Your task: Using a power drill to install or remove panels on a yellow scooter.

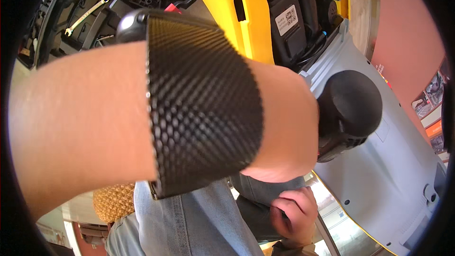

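Note:
My left forearm crosses the whole view from the left, very close to the camera, with a wide black mesh band (204, 104) around the wrist. My left hand (289, 132) reaches toward a rounded black part (353, 99) on a grey body panel (398, 170); its fingers are hidden behind the wrist, so its grip does not show. My right hand (295, 213) rests low in the view against dark grey cloth, with its fingers curled in and nothing visible in them.
A yellow body panel (227, 9) curves across the top, beside a black box with a white label (289, 23) and cables. A small wrench (87, 14) lies on black plastic parts at top left. Blue jeans (189, 223) and a woven tan object (113, 201) are below.

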{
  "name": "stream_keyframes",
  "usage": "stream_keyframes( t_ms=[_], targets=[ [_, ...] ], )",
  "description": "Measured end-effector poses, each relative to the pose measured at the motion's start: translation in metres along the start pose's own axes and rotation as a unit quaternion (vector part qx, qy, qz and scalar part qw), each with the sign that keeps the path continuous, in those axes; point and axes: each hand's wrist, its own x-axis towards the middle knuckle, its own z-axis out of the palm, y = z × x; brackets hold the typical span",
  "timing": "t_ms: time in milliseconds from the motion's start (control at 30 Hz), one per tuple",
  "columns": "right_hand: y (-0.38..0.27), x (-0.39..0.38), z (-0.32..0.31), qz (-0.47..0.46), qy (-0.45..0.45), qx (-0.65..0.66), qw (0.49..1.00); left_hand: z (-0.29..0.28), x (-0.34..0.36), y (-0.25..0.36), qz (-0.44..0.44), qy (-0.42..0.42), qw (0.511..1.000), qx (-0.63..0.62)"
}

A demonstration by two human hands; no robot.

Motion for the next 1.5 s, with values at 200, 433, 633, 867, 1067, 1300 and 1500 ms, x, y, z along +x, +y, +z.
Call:
stream_keyframes(
  t_ms=[200, 433, 633, 867, 1067, 1300, 1500],
  targets=[
    [-0.003, 0.001, -0.002, -0.009, 0.005, 0.009, 1.000, 0.036, -0.024, -0.007, 0.068, 0.274, 0.955, -0.095],
    [-0.004, 0.002, -0.002, -0.003, -0.001, 0.005, 1.000, 0.034, -0.027, -0.001, 0.044, 0.272, 0.960, -0.059],
    [-0.003, 0.001, -0.004, -0.005, 0.003, 0.005, 1.000, 0.032, -0.028, 0.004, 0.025, 0.274, 0.961, 0.003],
    [-0.003, -0.001, -0.004, -0.003, 0.003, 0.003, 1.000, 0.031, -0.025, 0.000, 0.030, 0.249, 0.960, -0.125],
    [-0.002, -0.001, -0.003, -0.006, 0.008, 0.001, 1.000, 0.028, -0.026, 0.001, 0.004, 0.181, 0.978, -0.106],
    [-0.001, -0.003, -0.004, 0.001, 0.009, 0.004, 1.000, 0.019, -0.030, -0.002, -0.010, 0.194, 0.955, -0.222],
    [0.001, -0.005, -0.002, 0.000, 0.020, 0.003, 1.000, 0.012, -0.039, -0.008, -0.141, 0.108, 0.844, -0.506]
  ],
)
